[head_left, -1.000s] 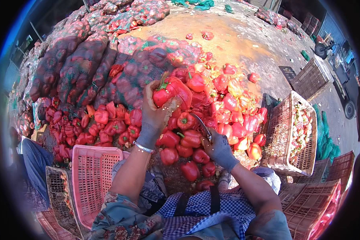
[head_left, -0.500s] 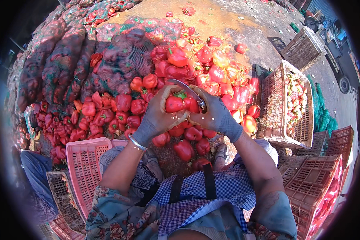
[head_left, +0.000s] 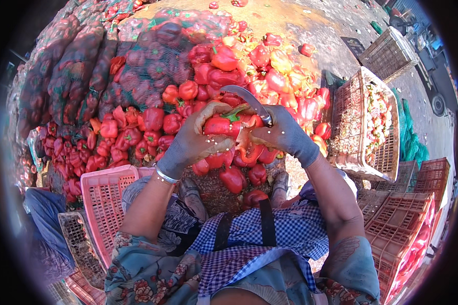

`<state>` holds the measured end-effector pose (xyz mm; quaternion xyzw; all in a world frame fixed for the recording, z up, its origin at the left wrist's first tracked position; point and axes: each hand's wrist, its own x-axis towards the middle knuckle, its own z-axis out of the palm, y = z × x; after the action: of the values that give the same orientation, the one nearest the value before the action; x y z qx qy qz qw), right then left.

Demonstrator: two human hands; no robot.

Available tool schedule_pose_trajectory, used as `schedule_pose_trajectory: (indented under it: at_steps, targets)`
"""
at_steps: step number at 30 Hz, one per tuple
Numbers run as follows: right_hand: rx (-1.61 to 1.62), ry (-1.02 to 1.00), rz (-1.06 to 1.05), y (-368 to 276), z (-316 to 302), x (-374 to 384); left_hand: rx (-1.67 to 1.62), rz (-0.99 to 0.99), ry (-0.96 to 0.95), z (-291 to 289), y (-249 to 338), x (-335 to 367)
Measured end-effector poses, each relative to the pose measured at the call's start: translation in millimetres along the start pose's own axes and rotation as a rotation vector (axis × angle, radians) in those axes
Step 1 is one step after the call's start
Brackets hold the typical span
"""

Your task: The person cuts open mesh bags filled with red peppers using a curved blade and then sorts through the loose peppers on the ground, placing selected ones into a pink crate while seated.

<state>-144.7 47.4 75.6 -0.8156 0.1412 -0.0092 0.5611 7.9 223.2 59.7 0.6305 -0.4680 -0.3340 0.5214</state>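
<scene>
My gloved left hand [head_left: 189, 141] is closed around a red bell pepper [head_left: 221, 126] with a green stem. The pepper is split open, and pale flesh and core show in the gap. My gloved right hand [head_left: 286, 134] grips a small curved knife [head_left: 245, 97], its blade pointing up and to the left above the pepper. The fingers of that same hand press on the pepper's torn right part [head_left: 250, 152]. Pale seeds stick to both gloves. Just below the hands, loose red peppers [head_left: 233, 179] lie on the ground between my feet.
A large heap of red peppers [head_left: 277, 81] spreads ahead, with filled green mesh sacks [head_left: 155, 66] on the left. At the right stands a crate [head_left: 351, 117] of pepper cores [head_left: 379, 124], and stacked crates [head_left: 399, 218] are nearer. A pink crate [head_left: 104, 203] and another person's leg [head_left: 46, 213] are at left.
The pepper has come apart, opening a gap between its left and right parts. My hands have moved slightly apart, the right one shifting rightward with the knife.
</scene>
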Motion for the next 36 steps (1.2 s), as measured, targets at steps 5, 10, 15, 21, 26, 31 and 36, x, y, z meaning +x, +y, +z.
schedule_pose_trajectory:
  at_steps: [5,10,15,21,26,31,36]
  targets:
    - [-0.016,0.078,-0.005,11,-2,3,-0.244,-0.073,0.041,-3,6,-3]
    - [0.111,0.172,-0.045,16,3,9,-0.452,-0.123,0.143,-5,-4,4]
    - [-0.092,0.388,-0.168,20,17,18,-0.893,-0.124,0.316,-1,-23,13]
    - [0.156,0.577,-0.086,18,35,23,-0.976,-0.105,0.742,-9,-45,25]
    - [0.384,0.728,-0.025,13,45,24,-0.575,0.023,1.068,-26,-61,42]
    - [0.637,0.8,0.122,27,1,27,-0.777,0.06,1.033,-58,-47,21]
    - [0.898,0.306,-0.228,-63,38,49,-1.218,0.041,0.769,-39,-43,12]
